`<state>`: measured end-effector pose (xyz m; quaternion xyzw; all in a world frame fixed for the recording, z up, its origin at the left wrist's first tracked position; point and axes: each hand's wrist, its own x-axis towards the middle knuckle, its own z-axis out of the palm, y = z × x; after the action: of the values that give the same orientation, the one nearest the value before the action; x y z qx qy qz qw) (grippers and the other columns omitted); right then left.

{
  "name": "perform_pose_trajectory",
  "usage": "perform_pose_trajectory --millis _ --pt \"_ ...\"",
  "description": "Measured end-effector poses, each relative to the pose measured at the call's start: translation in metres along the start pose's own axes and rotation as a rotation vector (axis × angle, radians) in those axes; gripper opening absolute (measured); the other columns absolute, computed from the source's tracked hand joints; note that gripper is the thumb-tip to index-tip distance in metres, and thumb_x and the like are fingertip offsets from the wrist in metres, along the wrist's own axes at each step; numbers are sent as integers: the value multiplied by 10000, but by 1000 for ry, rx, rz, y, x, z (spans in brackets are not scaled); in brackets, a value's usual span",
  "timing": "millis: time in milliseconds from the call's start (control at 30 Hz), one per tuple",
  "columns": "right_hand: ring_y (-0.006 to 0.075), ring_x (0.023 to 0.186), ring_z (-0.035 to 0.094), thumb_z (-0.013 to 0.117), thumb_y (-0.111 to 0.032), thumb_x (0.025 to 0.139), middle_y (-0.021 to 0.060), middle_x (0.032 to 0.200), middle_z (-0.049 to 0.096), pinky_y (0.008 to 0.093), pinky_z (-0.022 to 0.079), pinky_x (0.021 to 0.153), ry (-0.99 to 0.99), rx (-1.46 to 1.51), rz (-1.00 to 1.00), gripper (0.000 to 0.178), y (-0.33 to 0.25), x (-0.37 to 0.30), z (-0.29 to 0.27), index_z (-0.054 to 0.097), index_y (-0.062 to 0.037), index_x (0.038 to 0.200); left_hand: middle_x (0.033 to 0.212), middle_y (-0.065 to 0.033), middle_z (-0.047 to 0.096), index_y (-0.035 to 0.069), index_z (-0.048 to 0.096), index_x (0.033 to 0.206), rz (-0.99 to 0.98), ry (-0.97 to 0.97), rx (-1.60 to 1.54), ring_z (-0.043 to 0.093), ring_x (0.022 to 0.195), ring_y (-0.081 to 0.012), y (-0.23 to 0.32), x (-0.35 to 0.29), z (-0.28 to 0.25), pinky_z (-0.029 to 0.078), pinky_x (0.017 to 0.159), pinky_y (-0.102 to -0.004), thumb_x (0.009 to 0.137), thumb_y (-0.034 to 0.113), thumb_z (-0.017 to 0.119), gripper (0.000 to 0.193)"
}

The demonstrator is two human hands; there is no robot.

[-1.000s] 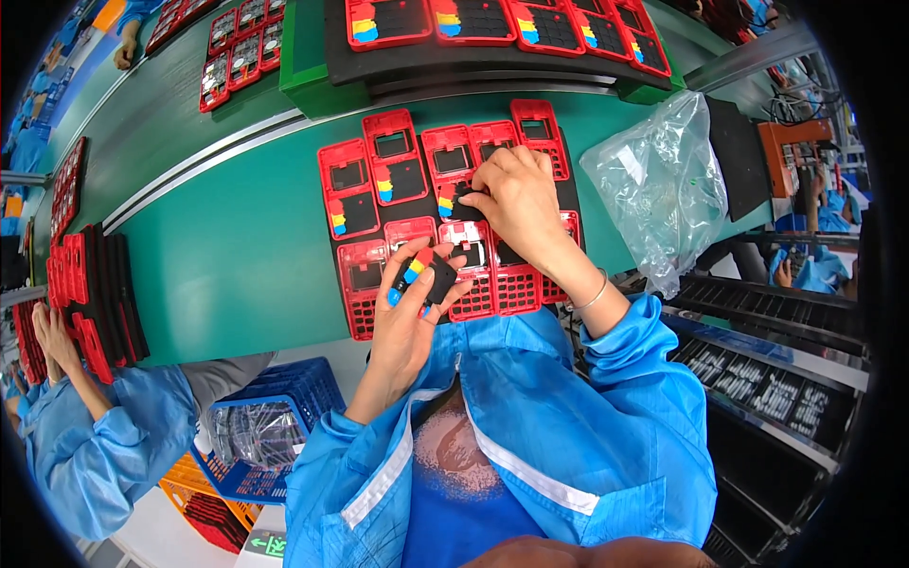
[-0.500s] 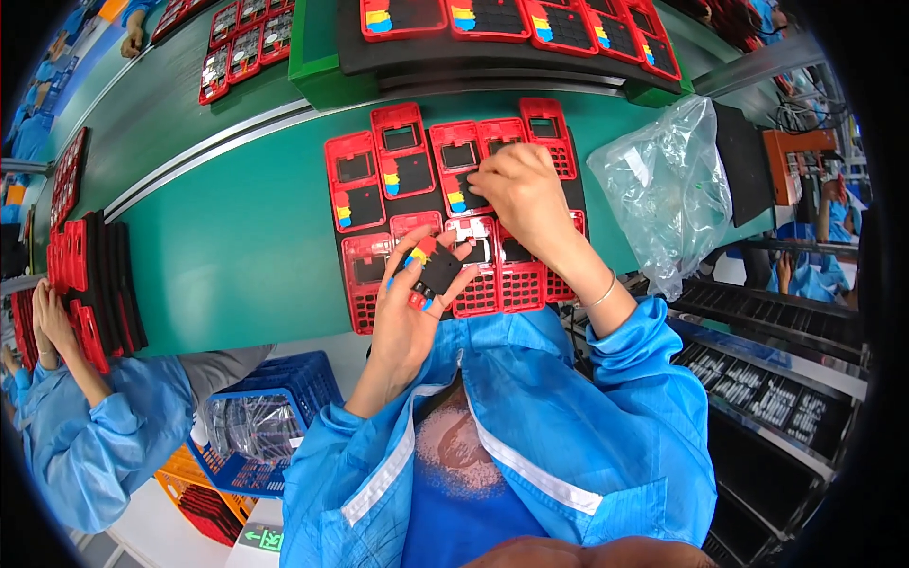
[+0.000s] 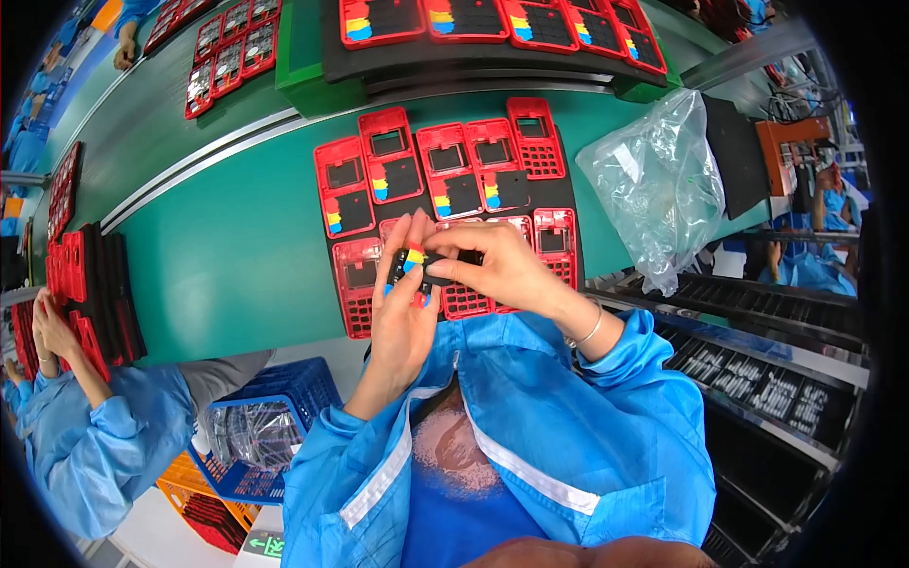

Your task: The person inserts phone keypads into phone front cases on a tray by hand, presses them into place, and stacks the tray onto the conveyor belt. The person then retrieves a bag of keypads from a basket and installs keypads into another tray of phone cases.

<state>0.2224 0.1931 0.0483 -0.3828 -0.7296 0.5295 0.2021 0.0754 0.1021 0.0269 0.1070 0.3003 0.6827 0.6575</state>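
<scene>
My left hand (image 3: pixel 402 303) and my right hand (image 3: pixel 497 270) meet over the near row of red plastic device shells (image 3: pixel 445 180) on a black tray (image 3: pixel 568 204). Both hold a small black rubber keypad (image 3: pixel 417 262) with red, yellow and blue keys at its left end. My left fingers stand upright behind it, my right fingers pinch it from the right. Several shells in the far row carry such keypads. The shell under my hands is mostly hidden.
A crumpled clear plastic bag (image 3: pixel 653 185) lies to the right on the green table (image 3: pixel 227 256). More red shells (image 3: pixel 492 19) ride on a belt beyond. A co-worker in blue (image 3: pixel 85 426) handles red shells at left. A blue crate (image 3: pixel 265 426) stands below.
My right hand has drawn back from the far row toward me and joined my left hand on the keypad, which now sits a little nearer to me.
</scene>
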Motion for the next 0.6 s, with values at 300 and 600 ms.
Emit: perform_pose_trajectory --millis 300,600 --pt "123 815 661 753 -33 901 48 955 679 268 532 707 463 -40 -46 161 53 8 -110 761 -23 1061 1570 -243 424 19 373 1518 -77 29 -57 403 1486 -359 1 -6 5 304 1278 -468 1061 3 462 466" --pt "320 921 642 741 -21 828 108 959 708 419 538 831 629 -823 -243 187 77 19 -108 777 -32 1011 1523 -242 477 9 393 1492 -109 31 -64 426 1471 -361 -2 -5 5 313 1274 -466 1041 -30 466 458"
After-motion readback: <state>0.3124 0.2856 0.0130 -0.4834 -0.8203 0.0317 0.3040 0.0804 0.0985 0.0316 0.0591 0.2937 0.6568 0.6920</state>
